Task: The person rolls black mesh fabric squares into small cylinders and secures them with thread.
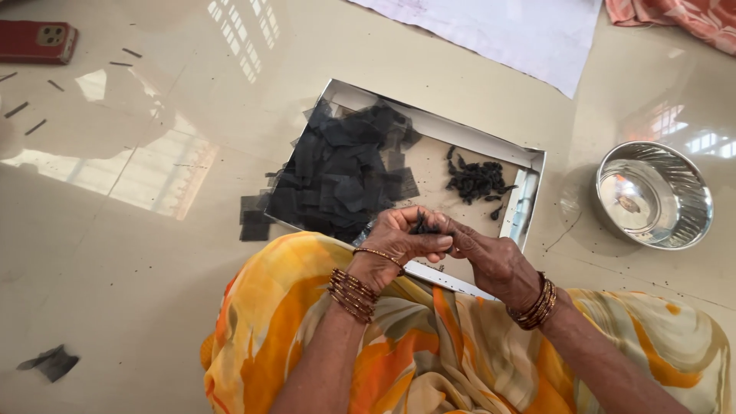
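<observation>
Our left hand point(402, 241) and right hand point(491, 257) pinched together on a small dark piece point(424, 225), perhaps rolled, above the tray point(529, 165), black squares point(345, 169) and dark rolls point(475, 180) inside, steel bowl point(654, 194) on the floor beside

Steel bowl point(654, 195) at three o'clock; red phone point(36, 41) at ten; white sheet point(506, 31) at twelve; dark scrap point(50, 362) at eight.

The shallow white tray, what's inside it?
The tray holds a heap of black squares and a small pile of dark rolled pieces; the heap and hands hide the rest.
</observation>
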